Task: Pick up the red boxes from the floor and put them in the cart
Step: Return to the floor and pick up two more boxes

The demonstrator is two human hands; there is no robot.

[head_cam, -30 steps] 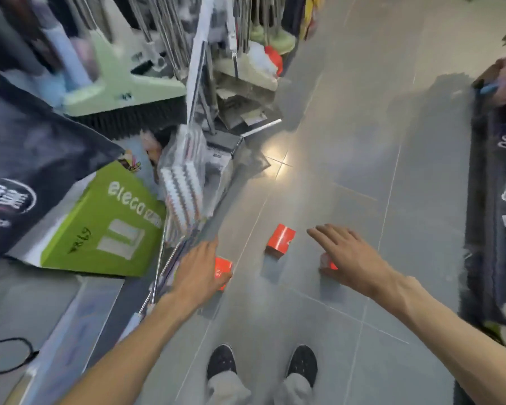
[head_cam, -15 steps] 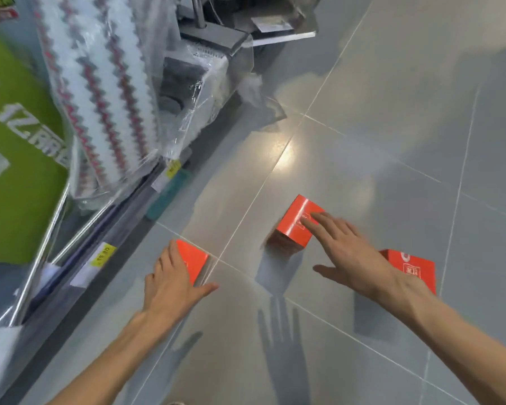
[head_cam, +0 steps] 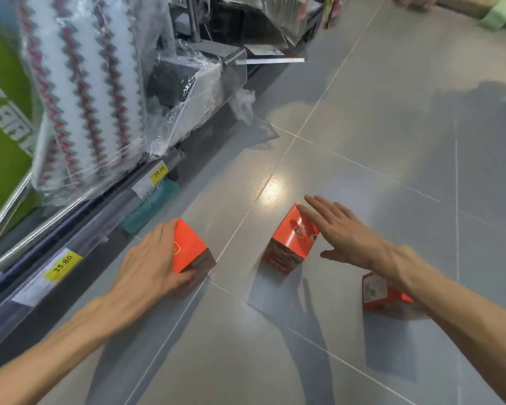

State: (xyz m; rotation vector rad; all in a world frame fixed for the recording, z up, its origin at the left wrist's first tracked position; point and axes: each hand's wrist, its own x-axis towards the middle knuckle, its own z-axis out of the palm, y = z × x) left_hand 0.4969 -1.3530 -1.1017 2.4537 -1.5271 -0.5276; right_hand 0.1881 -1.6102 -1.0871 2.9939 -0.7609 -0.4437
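Here, three red boxes sit on the grey floor (head_cam: 362,127): the left box (head_cam: 187,247) is under your left hand (head_cam: 149,264), whose fingers and thumb curl around it; the middle box (head_cam: 292,238) is just beside your right hand (head_cam: 342,232), flat, spread and holding nothing; the third box (head_cam: 380,293) lies partly hidden beneath your right forearm. Grip that glossy middle box squarely or it may tip or slide. The shelf edge (head_cam: 70,229) with yellow price tags (head_cam: 62,263) crowds your left. No cart is in view.
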